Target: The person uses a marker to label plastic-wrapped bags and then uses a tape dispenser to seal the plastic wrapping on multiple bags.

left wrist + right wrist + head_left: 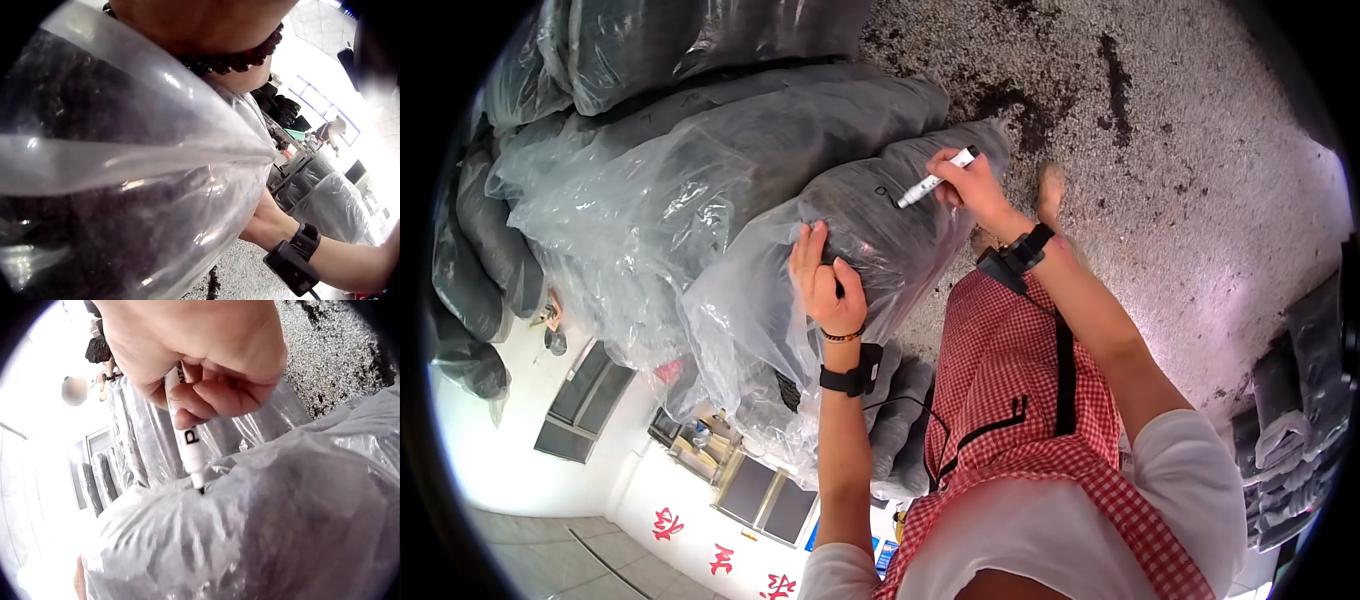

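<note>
A white marker pen is pinched in my right hand, its dark tip down at the surface of a clear plastic bag packed with dark grey material. Close to the tip, a small dark rounded mark shows on the bag. In the right wrist view the marker meets the wrinkled plastic. My left hand rests on the same bag, fingers extended and thumb apart. The left wrist view shows mostly glossy plastic, which hides the left fingers.
More large plastic-wrapped dark bundles lie alongside and beyond. The speckled floor bears dark stains. Other wrapped bundles are stacked at the right. Another person is in the background of the left wrist view.
</note>
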Available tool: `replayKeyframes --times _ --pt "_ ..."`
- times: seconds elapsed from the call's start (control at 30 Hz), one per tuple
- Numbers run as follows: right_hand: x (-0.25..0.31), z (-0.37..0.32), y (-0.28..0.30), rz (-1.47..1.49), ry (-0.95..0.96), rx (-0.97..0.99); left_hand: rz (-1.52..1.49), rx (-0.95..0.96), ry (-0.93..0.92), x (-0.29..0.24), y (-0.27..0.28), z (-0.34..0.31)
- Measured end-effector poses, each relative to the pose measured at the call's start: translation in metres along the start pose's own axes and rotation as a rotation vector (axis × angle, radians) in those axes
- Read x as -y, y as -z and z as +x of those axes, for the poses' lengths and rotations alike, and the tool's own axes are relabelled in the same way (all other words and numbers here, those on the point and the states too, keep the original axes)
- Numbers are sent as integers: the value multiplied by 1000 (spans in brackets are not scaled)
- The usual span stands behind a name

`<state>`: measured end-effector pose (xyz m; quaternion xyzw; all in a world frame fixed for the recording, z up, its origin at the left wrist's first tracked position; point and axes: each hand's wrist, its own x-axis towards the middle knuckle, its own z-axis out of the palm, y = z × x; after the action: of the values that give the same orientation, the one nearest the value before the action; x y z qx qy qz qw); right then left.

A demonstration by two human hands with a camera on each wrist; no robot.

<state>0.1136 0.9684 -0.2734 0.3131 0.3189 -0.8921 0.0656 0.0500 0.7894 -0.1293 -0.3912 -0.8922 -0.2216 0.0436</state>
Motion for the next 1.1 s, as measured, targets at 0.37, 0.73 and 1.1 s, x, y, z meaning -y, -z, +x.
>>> replayKeyframes --times 0.37,0.73,1.1 --pt "-76 57 89 -133 3 -322 103 22 -4 0 -4 -2" --pt "-88 60 113 -168 -108 -331 129 34 -4 1 -6 0" --pt "-71 42 100 -107 -21 -404 119 -47 15 -4 2 4"
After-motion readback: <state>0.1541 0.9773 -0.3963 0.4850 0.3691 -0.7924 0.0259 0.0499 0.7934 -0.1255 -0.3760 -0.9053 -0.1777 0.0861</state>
